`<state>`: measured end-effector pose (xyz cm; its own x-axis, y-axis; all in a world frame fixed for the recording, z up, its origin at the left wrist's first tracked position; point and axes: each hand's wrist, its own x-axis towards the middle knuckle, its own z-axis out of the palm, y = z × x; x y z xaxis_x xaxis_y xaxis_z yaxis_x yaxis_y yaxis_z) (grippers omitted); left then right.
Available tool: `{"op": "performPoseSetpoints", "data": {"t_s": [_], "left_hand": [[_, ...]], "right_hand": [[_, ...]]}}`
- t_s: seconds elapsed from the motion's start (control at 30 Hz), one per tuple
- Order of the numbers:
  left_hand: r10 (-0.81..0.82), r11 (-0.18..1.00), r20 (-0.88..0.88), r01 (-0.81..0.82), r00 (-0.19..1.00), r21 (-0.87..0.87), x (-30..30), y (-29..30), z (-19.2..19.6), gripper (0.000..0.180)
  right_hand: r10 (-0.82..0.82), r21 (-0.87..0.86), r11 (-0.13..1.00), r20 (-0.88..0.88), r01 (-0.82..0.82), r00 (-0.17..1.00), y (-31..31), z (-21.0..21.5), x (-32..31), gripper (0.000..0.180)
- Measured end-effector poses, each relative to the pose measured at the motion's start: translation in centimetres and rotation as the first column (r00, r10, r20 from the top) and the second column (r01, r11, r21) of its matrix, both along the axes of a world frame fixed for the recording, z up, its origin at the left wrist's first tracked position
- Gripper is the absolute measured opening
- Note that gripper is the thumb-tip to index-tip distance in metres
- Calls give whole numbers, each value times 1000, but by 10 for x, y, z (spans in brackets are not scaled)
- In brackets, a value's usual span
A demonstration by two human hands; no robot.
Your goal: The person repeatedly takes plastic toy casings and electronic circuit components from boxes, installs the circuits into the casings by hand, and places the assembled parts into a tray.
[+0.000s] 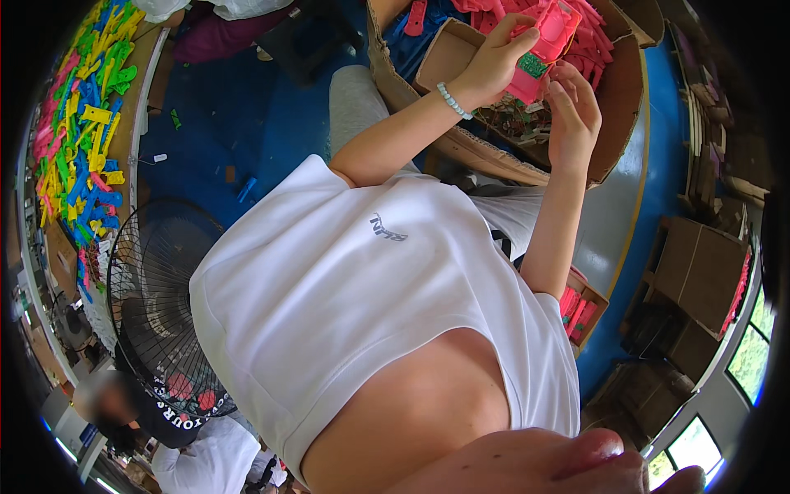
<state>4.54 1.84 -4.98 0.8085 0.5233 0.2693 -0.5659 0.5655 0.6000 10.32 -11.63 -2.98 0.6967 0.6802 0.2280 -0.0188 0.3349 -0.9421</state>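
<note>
My left hand (494, 62), with a bead bracelet on its wrist, grips a pink plastic toy part (551, 37) that has a small green circuit board (533, 66) on its underside. My right hand (573, 111) is just below and to the right of it, fingers curled, fingertips touching the part near the board. Both hands are over a large cardboard box (613, 140) filled with more pink parts (597, 41) and some blue ones (415, 49). A smaller open cardboard box (444, 53) lies inside it, behind my left hand.
A black floor fan (156, 305) stands at my left. Beyond it a table (82, 123) is heaped with yellow, green, blue and pink plastic pieces. A small box of red parts (580, 309) is by my right elbow. Cardboard boxes (699, 272) are stacked at the right. Another person (123, 403) sits lower left.
</note>
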Motion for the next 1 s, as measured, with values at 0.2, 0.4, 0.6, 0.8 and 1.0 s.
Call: {"op": "performPoseSetpoints", "data": {"t_s": [0.2,0.4,0.6,0.8,1.0], "left_hand": [[160,962,-13,-153,987,226,14,-8,-11,23],[-236,966,-34,230,971,-118,3,-12,10,26],[-508,856,-120,515,853,34,7,-60,-5,38],[-657,719,-218,687,721,104,4,-160,-27,39],[-489,573,-359,603,795,555,7,-187,-44,37]], "right_hand": [[-126,7,992,121,126,985,-4,-4,-10,22],[-60,-26,997,303,72,951,-47,0,-20,19],[-514,5,848,249,529,821,-103,-7,-24,18],[-513,-309,523,630,794,583,-165,-23,-68,29],[-704,-251,42,680,967,207,-309,-98,-83,27]]}}
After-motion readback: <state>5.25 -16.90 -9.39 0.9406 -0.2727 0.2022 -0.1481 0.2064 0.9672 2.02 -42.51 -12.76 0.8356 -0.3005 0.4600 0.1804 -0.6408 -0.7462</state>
